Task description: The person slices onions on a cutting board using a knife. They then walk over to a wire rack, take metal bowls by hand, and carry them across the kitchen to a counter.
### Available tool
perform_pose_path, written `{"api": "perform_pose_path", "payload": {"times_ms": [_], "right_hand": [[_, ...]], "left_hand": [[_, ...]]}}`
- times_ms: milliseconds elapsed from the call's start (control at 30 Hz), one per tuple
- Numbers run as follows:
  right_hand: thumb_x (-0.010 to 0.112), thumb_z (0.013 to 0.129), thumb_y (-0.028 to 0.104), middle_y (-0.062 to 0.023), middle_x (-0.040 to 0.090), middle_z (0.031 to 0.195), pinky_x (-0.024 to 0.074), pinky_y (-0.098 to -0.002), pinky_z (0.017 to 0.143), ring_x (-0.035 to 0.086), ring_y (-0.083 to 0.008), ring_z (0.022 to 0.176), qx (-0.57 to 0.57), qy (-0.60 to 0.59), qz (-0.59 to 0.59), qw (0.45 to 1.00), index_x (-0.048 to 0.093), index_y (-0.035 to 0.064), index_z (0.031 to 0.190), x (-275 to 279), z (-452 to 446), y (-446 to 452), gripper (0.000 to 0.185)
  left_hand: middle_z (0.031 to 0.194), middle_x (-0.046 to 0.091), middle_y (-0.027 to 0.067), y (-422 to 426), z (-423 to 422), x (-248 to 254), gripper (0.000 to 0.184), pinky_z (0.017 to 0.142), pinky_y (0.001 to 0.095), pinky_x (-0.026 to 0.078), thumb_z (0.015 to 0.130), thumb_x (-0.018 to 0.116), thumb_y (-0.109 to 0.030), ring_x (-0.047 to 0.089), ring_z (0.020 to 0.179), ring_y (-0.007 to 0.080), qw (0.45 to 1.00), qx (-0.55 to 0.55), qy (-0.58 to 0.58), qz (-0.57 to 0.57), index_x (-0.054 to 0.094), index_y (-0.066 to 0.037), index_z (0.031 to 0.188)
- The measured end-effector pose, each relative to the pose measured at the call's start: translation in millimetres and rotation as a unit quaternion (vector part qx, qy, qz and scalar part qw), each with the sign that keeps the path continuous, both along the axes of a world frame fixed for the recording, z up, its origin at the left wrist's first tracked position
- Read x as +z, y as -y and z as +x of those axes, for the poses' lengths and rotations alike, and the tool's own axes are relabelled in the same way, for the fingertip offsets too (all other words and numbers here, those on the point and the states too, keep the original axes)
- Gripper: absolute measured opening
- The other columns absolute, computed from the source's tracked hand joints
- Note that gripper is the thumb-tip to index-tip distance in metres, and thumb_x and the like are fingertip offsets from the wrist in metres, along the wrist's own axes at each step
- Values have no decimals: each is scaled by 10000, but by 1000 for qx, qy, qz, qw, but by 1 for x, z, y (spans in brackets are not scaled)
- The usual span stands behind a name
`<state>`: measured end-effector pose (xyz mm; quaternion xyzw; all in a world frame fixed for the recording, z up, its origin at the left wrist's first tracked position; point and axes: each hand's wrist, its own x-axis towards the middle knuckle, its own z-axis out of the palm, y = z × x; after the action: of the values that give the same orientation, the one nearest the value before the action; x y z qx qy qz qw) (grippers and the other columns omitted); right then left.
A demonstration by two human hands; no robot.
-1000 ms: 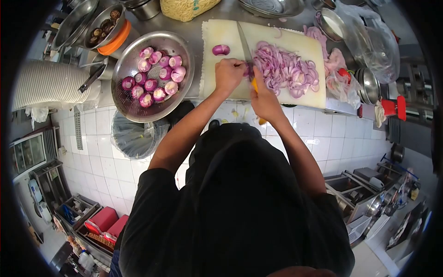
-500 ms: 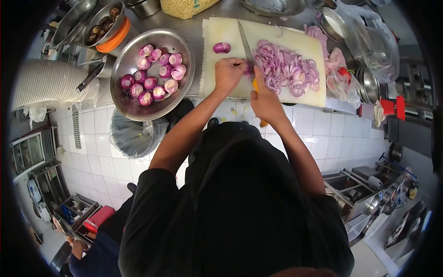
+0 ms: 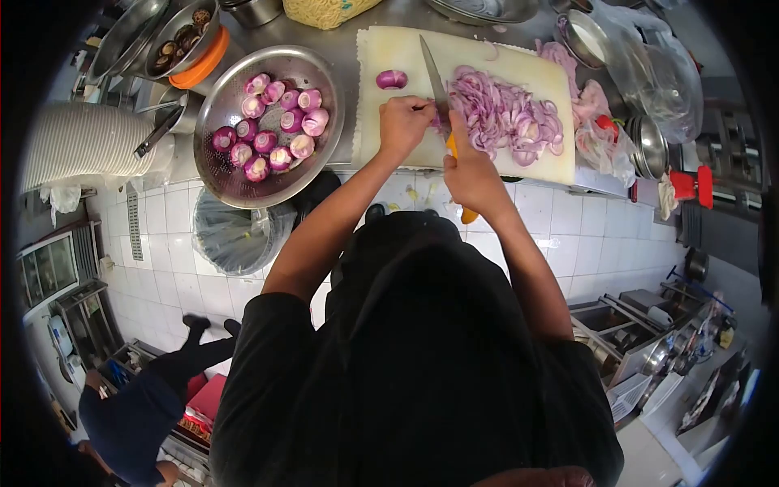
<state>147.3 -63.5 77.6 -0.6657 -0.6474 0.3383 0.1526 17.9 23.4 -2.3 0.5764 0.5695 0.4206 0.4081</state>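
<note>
On a white cutting board (image 3: pixel 377 49), my right hand (image 3: pixel 471 174) is closed round the yellow handle of a kitchen knife (image 3: pixel 432 71). The blade points away from me, its index-finger side next to the slices. My left hand (image 3: pixel 407 126) has its fingers curled against the left of the blade, pinching a piece of red onion (image 3: pixel 439 124) that is mostly hidden. A peeled onion half (image 3: pixel 391 79) lies just beyond my left hand. To the right of the knife spreads a heap of sliced red onion (image 3: pixel 511 118).
Left of the board, a steel colander (image 3: pixel 213 93) holds several peeled red onions (image 3: pixel 264 142). A lined bin (image 3: pixel 235 239) stands below it. Stacked plates (image 3: pixel 89 146) and a bowl of mushrooms (image 3: pixel 185 40) are further left. Plastic bags (image 3: pixel 649 69) lie right. A co-worker (image 3: pixel 134 418) is behind, lower left.
The knife and both hands stay at almost the same spot beside the slices. The co-worker at lower left has shifted, with legs and shoes now showing.
</note>
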Motion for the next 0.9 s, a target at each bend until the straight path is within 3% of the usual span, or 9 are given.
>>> {"api": "perform_pose_path", "payload": {"times_ms": [167,267,367,467,767,900], "right_hand": [[469,910,104,-332,629,993,471,-552,769,601,-523,850,-8,-11,122,992,164,150,1531,-55,-7,-18,694],[471,920,115,-317,643,961,502,-516,706,645,-458,733,-1,13,131,991,156,154,1535,-64,2,-37,692],[466,928,119,-273,663,930,525,-460,624,654,-358,587,-18,-56,-55,997,145,158,1540,1,3,-33,692],[456,932,118,-242,667,871,529,-413,568,630,-278,496,6,-31,-45,999,137,162,1544,17,7,-13,691],[465,912,101,-297,647,880,521,-480,686,651,-379,601,-8,6,-17,1000,143,155,1542,2,-2,2,710],[459,917,110,-311,642,904,514,-492,713,652,-400,626,7,19,145,989,159,155,1537,-51,-3,-11,690]], "left_hand": [[709,724,103,-3,3,-11,197,630,255,549,815,676,-149,695,642,123,1000,4,27,-10,741,35,842],[709,725,102,-2,4,-12,199,635,254,555,821,674,-149,700,644,128,999,-3,32,3,742,37,845],[692,721,100,-1,-1,0,200,621,257,553,824,677,-156,696,632,124,1000,-3,3,3,741,33,836],[679,716,98,2,1,6,197,614,258,552,825,677,-156,694,629,120,1000,-4,-13,-13,740,30,829],[692,717,109,0,2,-5,209,612,258,550,845,663,-159,691,625,122,1000,-5,23,-7,735,37,841],[678,714,101,-3,4,-10,208,611,263,548,839,653,-155,690,619,124,1000,-1,16,5,735,36,832]]}}
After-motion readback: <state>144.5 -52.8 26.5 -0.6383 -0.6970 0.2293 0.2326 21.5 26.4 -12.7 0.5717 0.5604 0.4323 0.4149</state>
